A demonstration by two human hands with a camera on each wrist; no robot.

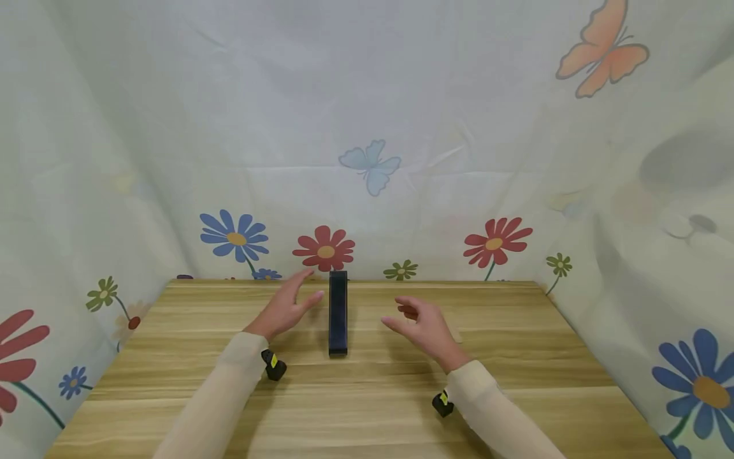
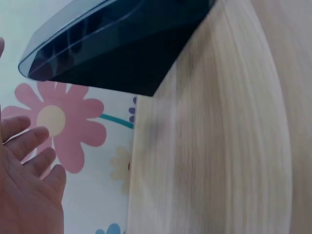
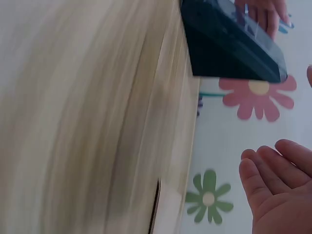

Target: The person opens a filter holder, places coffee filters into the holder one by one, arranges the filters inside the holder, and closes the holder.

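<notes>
Dark glossy block (image 1: 338, 312) rests on the table (image 1: 355, 401); we have our left grip (image 1: 285, 307) left of it, right grip (image 1: 427, 328) right, both relaxed, empty. Probably pre-grasp; next calls for closing inward.

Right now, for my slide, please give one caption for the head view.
The left hand and right hand flank a dark object on a wood-grain table, neither touching it.
</notes>
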